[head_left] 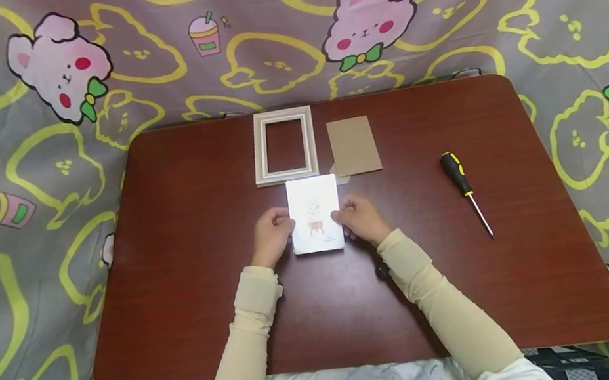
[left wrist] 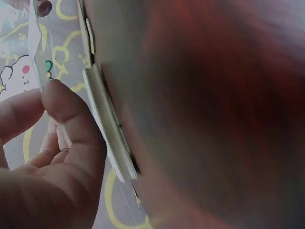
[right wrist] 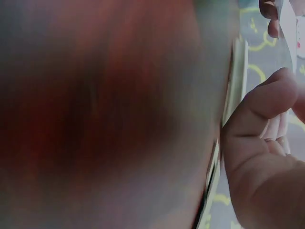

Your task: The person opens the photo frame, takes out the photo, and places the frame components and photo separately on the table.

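Note:
Between the two hands a white picture card (head_left: 313, 208) with a small drawing is held above the table. The left hand (head_left: 274, 235) pinches its left edge between thumb and fingers. At the opposite edge the right hand (head_left: 364, 217) does the same. From the side, in the left wrist view, the card (left wrist: 35, 43) looks thin, and the thumb (left wrist: 59, 102) presses against it. An off-white picture frame (head_left: 259, 154), with nothing in its opening, lies just beyond the card. To its right is a brown backing board (head_left: 354, 145).
A screwdriver (head_left: 458, 179) with a black and yellow handle lies at the right of the table (head_left: 190, 301). Part of a small pale piece (head_left: 342, 179) shows beneath the backing board. Patterned cloth (head_left: 268, 36) hangs behind the table and at its sides.

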`<state>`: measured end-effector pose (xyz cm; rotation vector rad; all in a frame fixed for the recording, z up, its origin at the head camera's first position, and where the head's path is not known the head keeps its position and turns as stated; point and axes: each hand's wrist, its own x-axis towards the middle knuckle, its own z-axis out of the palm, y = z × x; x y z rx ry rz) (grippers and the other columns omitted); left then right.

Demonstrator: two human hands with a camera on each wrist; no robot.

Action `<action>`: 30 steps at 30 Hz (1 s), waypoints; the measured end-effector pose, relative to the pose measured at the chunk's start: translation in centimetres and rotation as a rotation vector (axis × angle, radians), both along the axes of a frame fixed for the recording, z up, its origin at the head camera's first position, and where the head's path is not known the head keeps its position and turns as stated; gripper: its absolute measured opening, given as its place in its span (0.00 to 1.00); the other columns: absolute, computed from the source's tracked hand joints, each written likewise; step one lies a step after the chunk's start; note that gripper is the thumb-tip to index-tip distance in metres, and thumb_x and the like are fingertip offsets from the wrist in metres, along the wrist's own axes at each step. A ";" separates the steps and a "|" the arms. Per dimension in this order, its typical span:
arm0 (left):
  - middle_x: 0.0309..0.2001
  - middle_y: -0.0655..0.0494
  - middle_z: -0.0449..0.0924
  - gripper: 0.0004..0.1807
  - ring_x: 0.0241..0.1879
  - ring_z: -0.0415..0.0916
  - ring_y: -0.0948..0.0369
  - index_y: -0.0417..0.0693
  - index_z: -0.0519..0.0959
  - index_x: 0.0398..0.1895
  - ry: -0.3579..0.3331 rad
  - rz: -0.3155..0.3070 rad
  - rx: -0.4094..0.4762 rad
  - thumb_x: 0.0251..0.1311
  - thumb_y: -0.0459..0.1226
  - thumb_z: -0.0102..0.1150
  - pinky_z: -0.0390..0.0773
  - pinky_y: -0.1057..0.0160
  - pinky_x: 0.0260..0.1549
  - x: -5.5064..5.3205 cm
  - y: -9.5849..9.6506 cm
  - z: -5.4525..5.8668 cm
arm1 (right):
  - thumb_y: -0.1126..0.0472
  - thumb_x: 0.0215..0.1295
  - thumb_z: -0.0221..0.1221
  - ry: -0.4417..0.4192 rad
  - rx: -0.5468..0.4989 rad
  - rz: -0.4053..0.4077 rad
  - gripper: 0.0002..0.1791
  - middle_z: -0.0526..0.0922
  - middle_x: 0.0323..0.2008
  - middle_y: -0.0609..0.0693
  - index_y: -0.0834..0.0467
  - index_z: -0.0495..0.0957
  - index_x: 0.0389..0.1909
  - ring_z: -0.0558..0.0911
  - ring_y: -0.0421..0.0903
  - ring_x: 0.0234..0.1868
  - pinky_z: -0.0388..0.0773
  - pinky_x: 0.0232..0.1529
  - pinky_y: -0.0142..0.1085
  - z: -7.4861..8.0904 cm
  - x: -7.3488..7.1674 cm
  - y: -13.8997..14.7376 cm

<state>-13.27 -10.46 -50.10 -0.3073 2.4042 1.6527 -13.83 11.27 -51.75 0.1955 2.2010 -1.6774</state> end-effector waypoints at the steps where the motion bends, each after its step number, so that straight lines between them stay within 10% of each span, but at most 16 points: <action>1: 0.37 0.45 0.82 0.16 0.33 0.79 0.53 0.34 0.80 0.53 -0.002 0.002 -0.017 0.65 0.32 0.58 0.81 0.57 0.34 0.3 -0.4 -0.1 | 0.63 0.69 0.62 -0.005 0.021 0.010 0.09 0.75 0.18 0.53 0.61 0.72 0.33 0.72 0.44 0.17 0.71 0.19 0.34 -0.1 0.2 -0.4; 12: 0.42 0.45 0.83 0.16 0.43 0.78 0.50 0.38 0.81 0.53 -0.021 0.018 -0.292 0.66 0.35 0.57 0.75 0.50 0.45 3.0 -3.6 -1.0 | 0.63 0.66 0.64 0.034 0.174 0.074 0.11 0.76 0.19 0.50 0.60 0.72 0.28 0.75 0.44 0.17 0.73 0.19 0.35 -0.7 2.3 -5.0; 30: 0.43 0.43 0.82 0.17 0.44 0.77 0.48 0.38 0.79 0.55 -0.084 -0.005 -0.371 0.67 0.36 0.53 0.75 0.48 0.47 4.0 -3.9 -1.4 | 0.59 0.63 0.65 0.139 0.540 0.187 0.15 0.74 0.20 0.51 0.59 0.72 0.21 0.73 0.50 0.25 0.72 0.30 0.43 -0.1 2.6 -6.9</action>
